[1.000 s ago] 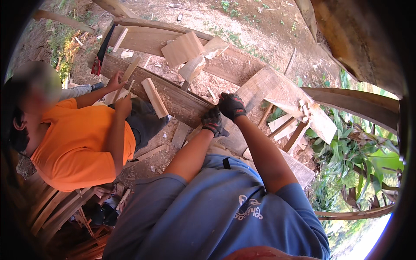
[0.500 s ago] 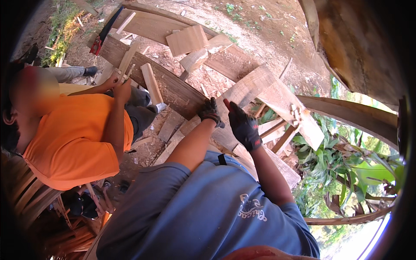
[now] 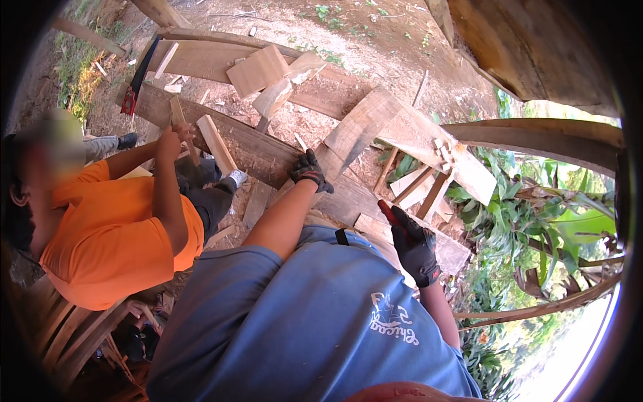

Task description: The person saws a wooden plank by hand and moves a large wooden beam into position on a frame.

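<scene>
My left hand [image 3: 310,171], in a dark work glove, rests with fingers and thumb apart at the near end of a short plank [image 3: 362,127]. That plank lies aslant across longer boards. To its right and nearer my body is my gloved right hand [image 3: 415,248], raised apart from the plank. A slim red piece [image 3: 387,212] sticks out past its fingers; its kind I cannot make out. A long dark-edged beam [image 3: 258,154] runs leftward from my left hand.
A person in an orange shirt [image 3: 124,228] sits at left, holding a wood strip [image 3: 181,120]. A red-handled handsaw [image 3: 129,100] leans on the boards at far left. A square wood block [image 3: 258,72] lies beyond; small offcuts [image 3: 443,154] sit on a wide board at right.
My right hand has drawn back from the plank toward lower right. My left hand stays at the plank's end. The seated person's hands have shifted on the wood strip.
</scene>
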`<state>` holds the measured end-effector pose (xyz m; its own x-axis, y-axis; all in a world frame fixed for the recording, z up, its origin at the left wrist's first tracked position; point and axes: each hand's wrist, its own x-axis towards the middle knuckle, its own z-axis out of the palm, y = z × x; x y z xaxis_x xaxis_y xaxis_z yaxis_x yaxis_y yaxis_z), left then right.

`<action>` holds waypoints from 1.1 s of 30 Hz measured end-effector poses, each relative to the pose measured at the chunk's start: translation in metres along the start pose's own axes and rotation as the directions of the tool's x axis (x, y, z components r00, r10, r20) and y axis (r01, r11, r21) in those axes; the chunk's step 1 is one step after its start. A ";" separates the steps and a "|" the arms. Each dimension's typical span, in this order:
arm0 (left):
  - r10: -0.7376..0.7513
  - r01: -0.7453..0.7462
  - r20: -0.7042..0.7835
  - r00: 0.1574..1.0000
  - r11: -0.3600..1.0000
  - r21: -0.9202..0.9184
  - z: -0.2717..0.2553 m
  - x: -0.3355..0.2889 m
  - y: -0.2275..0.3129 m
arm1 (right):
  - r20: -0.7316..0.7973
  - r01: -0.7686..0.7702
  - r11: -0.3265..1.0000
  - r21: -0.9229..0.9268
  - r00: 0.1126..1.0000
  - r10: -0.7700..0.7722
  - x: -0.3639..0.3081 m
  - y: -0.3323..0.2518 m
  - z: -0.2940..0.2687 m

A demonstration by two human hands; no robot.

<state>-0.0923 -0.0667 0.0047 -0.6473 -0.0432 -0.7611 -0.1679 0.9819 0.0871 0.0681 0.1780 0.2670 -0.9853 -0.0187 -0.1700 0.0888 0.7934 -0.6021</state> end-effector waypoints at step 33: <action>0.021 -0.064 0.212 0.977 0.978 0.198 -0.004 0.013 0.002 | -0.062 0.217 0.973 0.076 0.975 -0.213 0.115 0.030 0.096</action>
<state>-0.1036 -0.0656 -0.0024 -0.4780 0.0177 -0.8782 0.0250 0.9997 0.0066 -0.0290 0.1415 0.1544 -0.9887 -0.1495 0.0103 -0.1163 0.7218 -0.6823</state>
